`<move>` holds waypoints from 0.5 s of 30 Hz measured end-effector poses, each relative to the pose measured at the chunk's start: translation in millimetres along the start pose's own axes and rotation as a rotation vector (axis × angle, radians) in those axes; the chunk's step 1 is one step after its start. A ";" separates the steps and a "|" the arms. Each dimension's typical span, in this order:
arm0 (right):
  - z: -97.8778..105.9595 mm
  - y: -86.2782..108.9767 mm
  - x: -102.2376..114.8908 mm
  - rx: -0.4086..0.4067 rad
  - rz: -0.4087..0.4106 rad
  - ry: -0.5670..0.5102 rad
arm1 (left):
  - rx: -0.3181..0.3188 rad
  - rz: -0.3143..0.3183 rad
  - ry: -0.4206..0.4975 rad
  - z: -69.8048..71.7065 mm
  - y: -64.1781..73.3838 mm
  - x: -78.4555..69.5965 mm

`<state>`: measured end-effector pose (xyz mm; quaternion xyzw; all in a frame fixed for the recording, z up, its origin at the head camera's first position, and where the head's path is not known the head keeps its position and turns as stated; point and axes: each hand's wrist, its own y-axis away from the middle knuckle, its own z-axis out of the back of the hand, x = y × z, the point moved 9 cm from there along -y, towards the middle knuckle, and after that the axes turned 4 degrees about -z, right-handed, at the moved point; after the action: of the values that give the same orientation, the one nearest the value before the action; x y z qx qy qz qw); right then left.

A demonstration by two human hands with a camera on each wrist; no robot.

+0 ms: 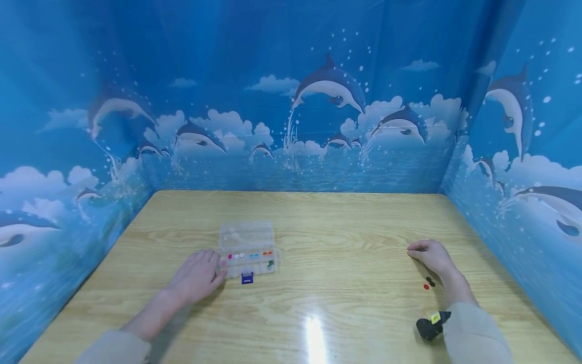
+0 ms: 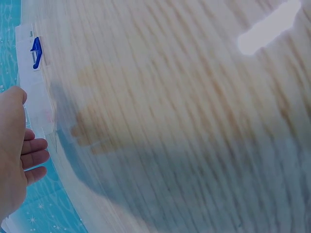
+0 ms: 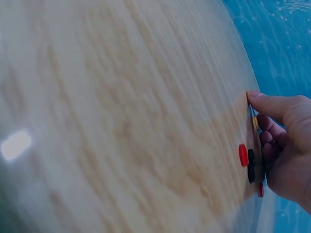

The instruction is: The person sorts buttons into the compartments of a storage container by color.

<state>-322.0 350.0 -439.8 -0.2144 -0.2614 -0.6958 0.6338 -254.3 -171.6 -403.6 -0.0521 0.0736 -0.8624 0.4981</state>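
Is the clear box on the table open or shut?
The box is open: its lid extends back beyond the coloured pieces, not over them.

Box [image 1: 247, 238] left, discs [image 1: 426, 286] right, on table [image 1: 336, 283].

Wood-grain table [image 1: 345, 237] beneath clear compartment box [image 1: 247, 246], red and black discs [image 1: 426, 286].

Left arm [image 1: 156, 309]: we reach forward and inward, our left hand [image 1: 197, 275] relaxed, thumb apart from the fingers | Right arm [image 1: 460, 292]: we reach forward, our right hand [image 1: 431, 257] angled inward, thumb beside index, other fingers curled | Hands: well apart
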 end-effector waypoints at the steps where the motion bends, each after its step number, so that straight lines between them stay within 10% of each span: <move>1: 0.2 -0.2 -0.3 -0.001 0.003 0.004 | -0.001 -0.001 0.000 -0.1 -0.2 0.2; 15: -0.1 2.2 -2.6 0.014 0.001 0.006 | -0.007 -0.005 0.006 1.5 -0.3 -0.3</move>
<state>-319.5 351.7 -441.3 -0.2081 -0.2643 -0.6941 0.6365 -254.2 -171.4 -402.1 -0.0516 0.0781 -0.8636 0.4954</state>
